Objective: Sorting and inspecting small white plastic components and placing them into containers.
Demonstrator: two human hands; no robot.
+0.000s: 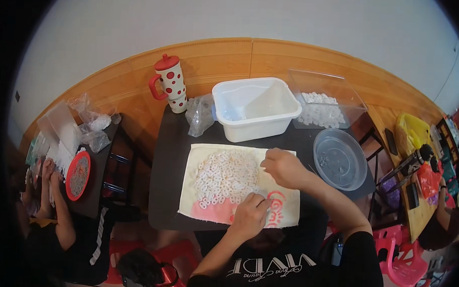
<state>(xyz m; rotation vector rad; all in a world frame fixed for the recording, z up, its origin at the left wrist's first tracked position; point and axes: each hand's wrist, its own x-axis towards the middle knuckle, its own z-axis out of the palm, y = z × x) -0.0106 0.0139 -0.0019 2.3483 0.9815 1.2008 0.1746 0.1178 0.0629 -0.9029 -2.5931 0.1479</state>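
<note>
- Loose white pieces (226, 176) lie heaped on a cream cloth (188, 192) over the dark surface (164, 202).
- The left hand (249, 216), fingers bent downward, rests at the heap's lower right; I cannot tell whether it grips anything.
- The right hand (283, 168), fingers curled narrowly, is at the heap's upper right; whether its fingertips hold a piece cannot be told.
- Farther right sits a round clear tray (340, 170).

Head camera: left fisheye, worn on the head, tilted downward.
Black table (171, 156): viewed from above its near edge, close by.
Wooden wainscot (212, 58): faced beyond, bent by the lens.
</note>
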